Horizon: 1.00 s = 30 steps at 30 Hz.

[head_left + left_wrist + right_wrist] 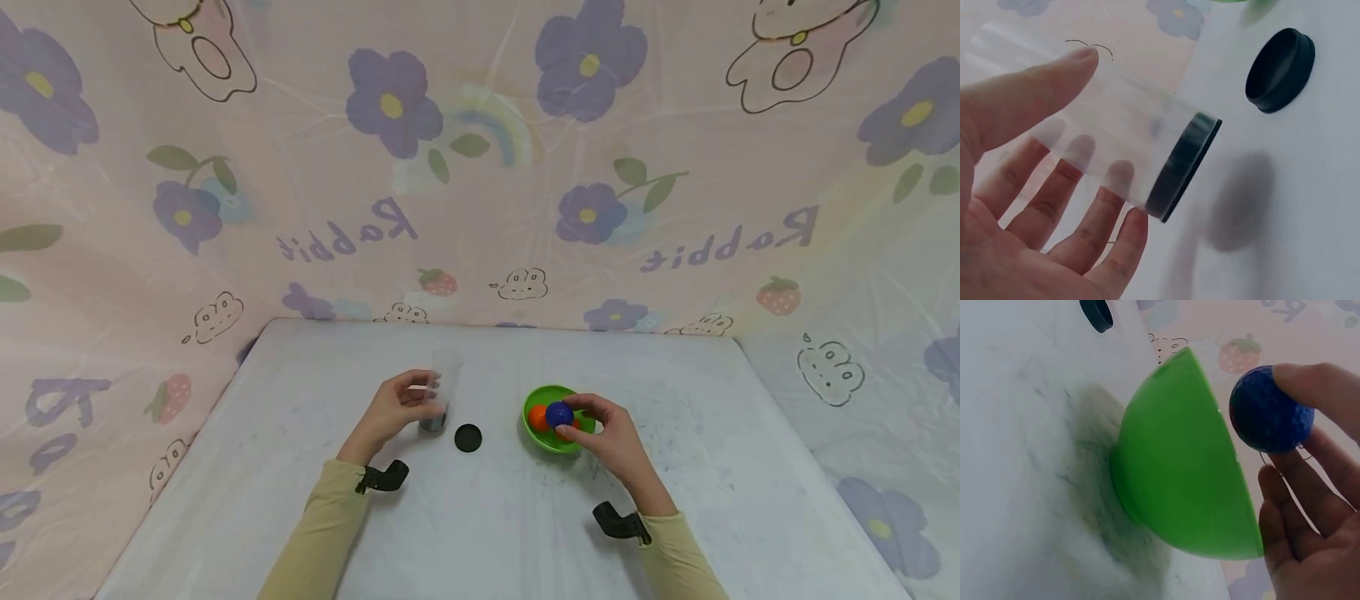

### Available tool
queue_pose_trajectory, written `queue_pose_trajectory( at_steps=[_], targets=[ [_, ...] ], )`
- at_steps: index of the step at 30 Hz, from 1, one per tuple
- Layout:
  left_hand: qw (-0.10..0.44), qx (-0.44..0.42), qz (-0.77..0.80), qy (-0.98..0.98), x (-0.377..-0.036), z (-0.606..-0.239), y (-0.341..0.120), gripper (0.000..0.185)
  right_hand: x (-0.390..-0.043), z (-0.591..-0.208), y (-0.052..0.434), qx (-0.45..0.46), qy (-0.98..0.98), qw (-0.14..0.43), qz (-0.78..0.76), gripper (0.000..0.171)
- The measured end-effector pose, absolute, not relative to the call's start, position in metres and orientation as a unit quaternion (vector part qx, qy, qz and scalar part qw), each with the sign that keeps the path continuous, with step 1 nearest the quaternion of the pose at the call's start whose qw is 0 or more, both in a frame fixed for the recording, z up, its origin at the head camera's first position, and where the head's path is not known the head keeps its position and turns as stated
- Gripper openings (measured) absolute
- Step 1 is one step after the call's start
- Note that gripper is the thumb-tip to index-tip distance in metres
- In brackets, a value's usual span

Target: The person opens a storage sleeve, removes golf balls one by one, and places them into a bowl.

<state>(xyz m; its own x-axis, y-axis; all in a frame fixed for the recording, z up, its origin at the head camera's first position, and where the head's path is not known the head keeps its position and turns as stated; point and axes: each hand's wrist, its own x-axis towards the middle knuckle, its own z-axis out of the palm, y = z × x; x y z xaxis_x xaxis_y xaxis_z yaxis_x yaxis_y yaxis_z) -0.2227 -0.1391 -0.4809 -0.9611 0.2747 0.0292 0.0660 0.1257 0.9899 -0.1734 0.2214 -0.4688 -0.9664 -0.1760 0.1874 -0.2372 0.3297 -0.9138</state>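
My left hand (395,410) grips a clear plastic tube (444,392) with a black base (1182,167), standing on the white table (315,500); thumb and fingers (1085,206) wrap round its wall. A black round cap (468,437) lies on the table just right of the tube, also seen as the cap (1280,70) in the left wrist view. My right hand (609,433) pinches a dark blue dimpled ball (559,413) between thumb and fingers, just above the rim of a green bowl (546,441). An orange ball (537,417) lies in the bowl. The blue ball (1270,410) hangs beside the green bowl (1179,475).
A pink sheet (480,167) printed with purple flowers and rabbits walls the table at the back and both sides. Black wrist straps (384,477) sit on both cuffs.
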Motion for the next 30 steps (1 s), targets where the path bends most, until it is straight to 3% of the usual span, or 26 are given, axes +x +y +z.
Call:
queue_pose_trajectory(
  at_steps=[7, 21, 30],
  targets=[
    [0.087, 0.114, 0.666, 0.732, -0.221, -0.485, -0.143, 0.060, -0.164, -0.450, 0.214, 0.142, -0.824, 0.020, 0.548, 0.037],
    [0.060, 0.127, 0.657, 0.740, -0.209, -0.469, -0.139, 0.055, -0.175, -0.476, 0.220, 0.129, -0.846, 0.003, 0.517, 0.039],
    [0.044, 0.122, 0.649, 0.750, -0.222, -0.495, -0.138, 0.054, -0.176, -0.477, 0.219, 0.132, -0.864, -0.002, 0.485, 0.042]
  ],
)
